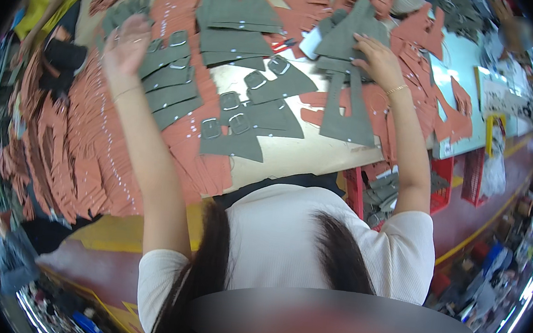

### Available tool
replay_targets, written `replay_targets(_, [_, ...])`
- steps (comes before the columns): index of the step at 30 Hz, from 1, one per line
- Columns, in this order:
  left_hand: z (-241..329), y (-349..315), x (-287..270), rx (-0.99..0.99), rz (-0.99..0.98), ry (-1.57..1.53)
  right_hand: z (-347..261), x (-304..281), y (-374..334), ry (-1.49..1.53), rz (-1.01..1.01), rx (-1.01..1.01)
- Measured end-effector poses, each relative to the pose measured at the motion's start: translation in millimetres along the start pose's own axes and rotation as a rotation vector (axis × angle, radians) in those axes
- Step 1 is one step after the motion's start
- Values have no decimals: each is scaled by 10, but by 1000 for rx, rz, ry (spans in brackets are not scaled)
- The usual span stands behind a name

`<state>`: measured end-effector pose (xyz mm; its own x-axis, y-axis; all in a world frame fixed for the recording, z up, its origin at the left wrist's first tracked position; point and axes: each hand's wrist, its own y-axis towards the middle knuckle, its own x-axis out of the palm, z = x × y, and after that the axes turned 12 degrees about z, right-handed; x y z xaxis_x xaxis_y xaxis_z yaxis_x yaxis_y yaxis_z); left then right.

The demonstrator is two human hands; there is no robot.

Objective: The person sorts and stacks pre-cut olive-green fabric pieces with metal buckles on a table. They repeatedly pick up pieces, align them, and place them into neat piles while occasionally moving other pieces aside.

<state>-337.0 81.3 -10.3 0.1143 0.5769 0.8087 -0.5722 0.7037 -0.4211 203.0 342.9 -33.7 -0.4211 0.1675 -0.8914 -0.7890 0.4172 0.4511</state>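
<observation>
My left hand (129,47) is raised at the upper left, fingers apart and slightly blurred, with nothing visible in it. Behind its fingers lies a dark green bunched piece (127,15). Just right of the hand, several grey-green cut pieces with square buckles (173,84) overlap on coral ones. My right hand (380,63) has its fingers spread over a stack of grey-green cut pieces (349,43), its fingertips at the stack's surface. Below that stack lies a grey-green piece with a long slot (354,127). Between the hands are more grey-green pieces with buckles (278,113).
Red-handled snips (283,45) lie beside a white object (311,42) on the beige table (280,155). Long overlapping rows of coral pieces (100,125) cover the left side. Red crates (441,180) stand below the right edge. A person's arm (43,20) shows at the far left.
</observation>
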Motion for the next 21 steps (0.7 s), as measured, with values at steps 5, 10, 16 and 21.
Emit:
replay_targets(5, [-1096, -185, 353, -10, 232, 255, 48, -58, 5, 108, -147, 149])
replay_targets(10, [-1626, -207, 400, -166, 213, 344, 93, -35, -22, 139, -143, 146])
replay_targets(16, [-1722, -205, 231, -179, 279, 391, 47, 62, -146, 87, 19, 53])
replay_targets(21, [-1446, -284, 87, -119, 289, 400, -53, 129, -205, 15, 149, -27])
